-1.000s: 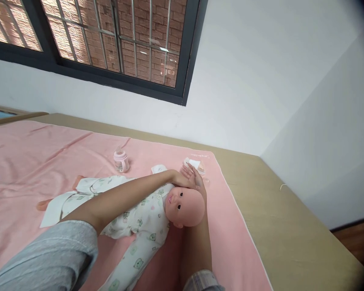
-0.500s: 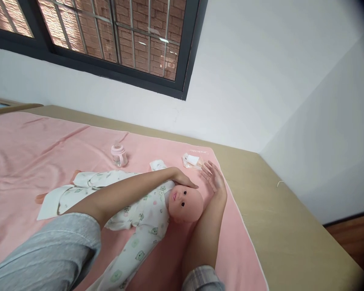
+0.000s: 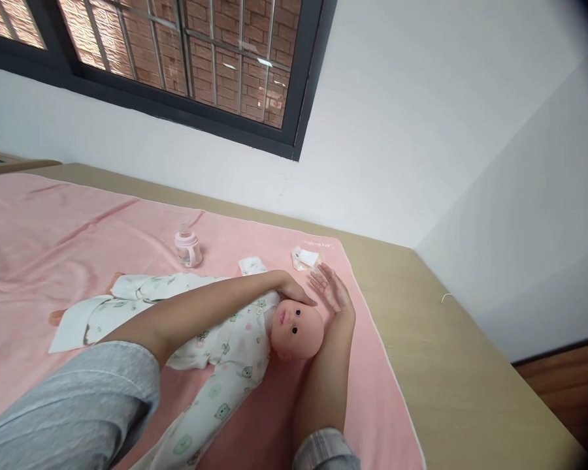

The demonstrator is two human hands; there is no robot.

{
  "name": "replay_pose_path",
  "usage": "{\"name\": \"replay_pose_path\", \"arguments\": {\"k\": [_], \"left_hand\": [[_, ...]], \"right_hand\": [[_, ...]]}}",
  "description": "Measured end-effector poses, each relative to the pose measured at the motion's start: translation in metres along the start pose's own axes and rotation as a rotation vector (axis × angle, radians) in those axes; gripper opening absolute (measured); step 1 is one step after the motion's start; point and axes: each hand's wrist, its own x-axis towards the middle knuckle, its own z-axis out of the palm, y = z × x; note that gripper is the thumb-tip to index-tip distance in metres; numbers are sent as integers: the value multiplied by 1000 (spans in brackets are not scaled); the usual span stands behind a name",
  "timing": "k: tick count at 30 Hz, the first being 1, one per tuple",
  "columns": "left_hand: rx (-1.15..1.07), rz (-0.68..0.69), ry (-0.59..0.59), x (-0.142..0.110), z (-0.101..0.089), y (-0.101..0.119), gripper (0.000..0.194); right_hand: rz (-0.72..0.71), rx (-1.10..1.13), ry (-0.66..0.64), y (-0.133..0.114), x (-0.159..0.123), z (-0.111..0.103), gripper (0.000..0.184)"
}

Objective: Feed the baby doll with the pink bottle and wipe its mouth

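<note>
A baby doll (image 3: 298,329) in white printed clothes lies on its back on a pink blanket (image 3: 372,418), its head toward the right. My left arm crosses over its body, and my left hand (image 3: 294,288) rests against the far side of its head; the fingers are stretched out, partly hidden behind the head. Beyond the top of the head, my right hand (image 3: 334,290) is raised with palm turned toward the doll and fingers spread, holding nothing. My right forearm lies close along the crown of the head.
A pink baby bottle (image 3: 188,249) with a handle stands on the blanket behind the doll. A small clear packet (image 3: 305,258) lies near the blanket's far right corner. The wooden surface (image 3: 451,372) extends to the right, with a white wall and barred window (image 3: 235,59) behind.
My right hand has moved slightly left, closer to my left hand and the doll's head. The left hand stays by the head. The whole view has shifted a little.
</note>
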Motion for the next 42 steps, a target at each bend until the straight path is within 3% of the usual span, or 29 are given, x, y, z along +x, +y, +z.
{"name": "replay_pose_path", "arguments": {"k": [2,4,9,13,17,22,29,33,37,42], "left_hand": [[49,-21,-75,-2,-4,5,53],[107,-17,-62,-8,-10,13,51],[230,41,215,-45,-29,29,38],[176,69,350,-82,-37,22,39],[-34,76,433,-115,-31,7,37],[-242,5,524,-143,-13,-6,50],[-280,84,594,-157,-5,-12,47],[-279,156,648,-156,-1,-7,43],[-313,241,666,-153,9,4,48],[-269,329,666,-154,25,19,51]], "right_hand": [[31,16,-5,6,4,-4,49],[51,31,-3,12,9,-7,49],[33,96,-9,22,20,-10,35],[18,137,-34,27,25,-8,34],[35,131,-6,32,30,-9,40],[32,84,-28,30,29,-7,42],[-196,-36,-99,-7,3,5,43],[-254,-176,-114,-36,-18,22,36],[-270,-372,-312,-63,-39,58,36],[-224,-603,-557,-80,-64,110,21]]}}
